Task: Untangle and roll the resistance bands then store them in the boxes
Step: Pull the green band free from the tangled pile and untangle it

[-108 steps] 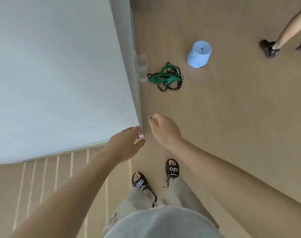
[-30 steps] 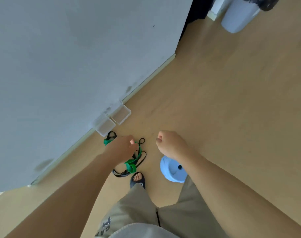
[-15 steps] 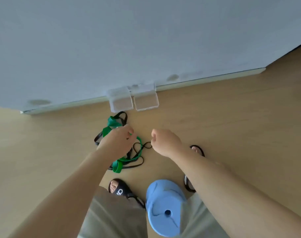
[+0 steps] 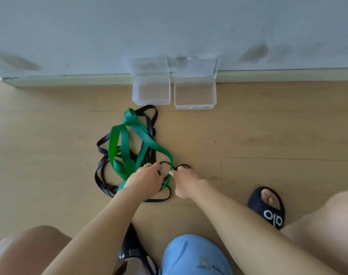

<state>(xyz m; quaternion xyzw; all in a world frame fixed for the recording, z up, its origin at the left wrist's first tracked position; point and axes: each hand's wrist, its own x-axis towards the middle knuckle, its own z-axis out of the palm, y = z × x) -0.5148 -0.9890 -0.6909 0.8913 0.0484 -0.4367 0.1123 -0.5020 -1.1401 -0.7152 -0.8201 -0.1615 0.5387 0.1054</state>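
A wide green resistance band (image 4: 129, 139) lies tangled with a thin black band (image 4: 101, 171) on the wooden floor. My left hand (image 4: 144, 180) reaches down into the tangle, its fingers curled among the black and green loops. My right hand (image 4: 184, 179) is close beside it, fingertips pinching a black loop where the green band crosses. Two clear plastic boxes stand open against the wall beyond the bands: the left box (image 4: 151, 100) and the right box (image 4: 195, 105), lids leaning back on the wall.
A grey wall (image 4: 169, 26) with a skirting board runs across the top. A light blue stool (image 4: 195, 257) sits under me between my legs. My sandalled right foot (image 4: 268, 205) is planted to the right, the left sandal (image 4: 133, 253) near the stool.
I have dropped down closer to the floor and the bands. Both hands have come down onto the tangle, and the right hand has taken hold of a black loop.
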